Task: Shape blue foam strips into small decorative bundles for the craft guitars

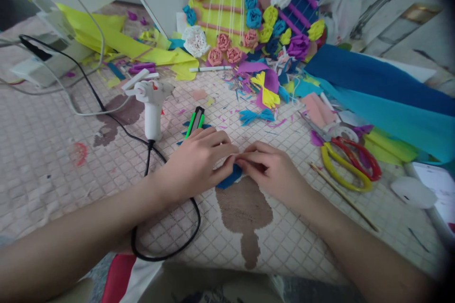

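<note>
My left hand (198, 160) and my right hand (273, 168) meet at the middle of the quilted surface (53, 151), fingers pinched together on a small piece of blue paper (229, 180) that pokes out beneath them. Most of the paper is hidden under my fingers. A white glue gun (152, 104) stands just beyond my left hand, its black cord (167, 246) looping under my left wrist. A green and black utility knife (195, 120) lies close to my left fingertips.
Yellow-handled and red-handled scissors (350, 161) and a thin wooden stick (343, 196) lie to the right. Blue paper sheets (384, 90) spread at the right. A display covered with paper flowers (245, 19) stands at the back, with paper scraps and small paper bows (256, 116) in front.
</note>
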Demonstrator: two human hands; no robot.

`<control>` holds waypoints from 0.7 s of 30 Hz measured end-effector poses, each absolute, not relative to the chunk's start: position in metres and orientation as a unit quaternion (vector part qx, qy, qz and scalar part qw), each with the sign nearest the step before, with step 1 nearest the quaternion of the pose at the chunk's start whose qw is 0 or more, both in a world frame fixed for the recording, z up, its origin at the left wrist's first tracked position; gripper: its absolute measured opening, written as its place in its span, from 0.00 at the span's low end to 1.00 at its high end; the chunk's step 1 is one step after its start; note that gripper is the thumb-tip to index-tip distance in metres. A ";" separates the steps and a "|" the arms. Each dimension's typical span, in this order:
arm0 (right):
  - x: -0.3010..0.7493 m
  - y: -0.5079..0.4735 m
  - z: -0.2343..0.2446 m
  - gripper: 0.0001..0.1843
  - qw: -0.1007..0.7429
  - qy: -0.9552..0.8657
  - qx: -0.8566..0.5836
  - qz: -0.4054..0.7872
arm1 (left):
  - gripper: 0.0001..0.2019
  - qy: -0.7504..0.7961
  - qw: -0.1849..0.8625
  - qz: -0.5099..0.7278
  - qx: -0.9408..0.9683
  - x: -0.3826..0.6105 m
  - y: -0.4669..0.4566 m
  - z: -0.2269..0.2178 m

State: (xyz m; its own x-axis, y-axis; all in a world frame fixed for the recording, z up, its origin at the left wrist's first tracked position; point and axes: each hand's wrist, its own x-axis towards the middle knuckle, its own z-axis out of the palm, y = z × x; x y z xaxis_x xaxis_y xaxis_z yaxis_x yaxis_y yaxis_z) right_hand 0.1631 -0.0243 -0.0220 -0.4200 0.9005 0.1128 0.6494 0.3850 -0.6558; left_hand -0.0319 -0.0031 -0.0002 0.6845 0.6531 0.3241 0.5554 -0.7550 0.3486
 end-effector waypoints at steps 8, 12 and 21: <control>0.158 -0.025 -0.021 0.05 0.245 -0.774 -0.483 0.326 | 0.10 0.323 0.127 0.243 0.906 -0.032 -0.001 -0.004; 0.165 -0.020 -0.013 0.02 0.254 -0.670 -0.526 0.457 | 0.11 0.336 0.173 0.275 0.884 -0.033 -0.002 -0.004; 0.175 -0.023 -0.006 0.11 0.326 -0.611 -0.523 0.496 | 0.08 0.412 0.382 0.269 0.782 -0.031 -0.002 0.002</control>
State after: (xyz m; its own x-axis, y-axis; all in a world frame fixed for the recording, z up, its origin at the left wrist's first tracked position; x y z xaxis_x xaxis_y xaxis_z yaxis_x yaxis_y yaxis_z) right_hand 0.1748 -0.0228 -0.0062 -0.2397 0.9632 -0.1213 0.3164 -0.0407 -0.9478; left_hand -0.0307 -0.0017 0.0017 0.5152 0.8505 0.1056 0.4393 -0.3678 0.8196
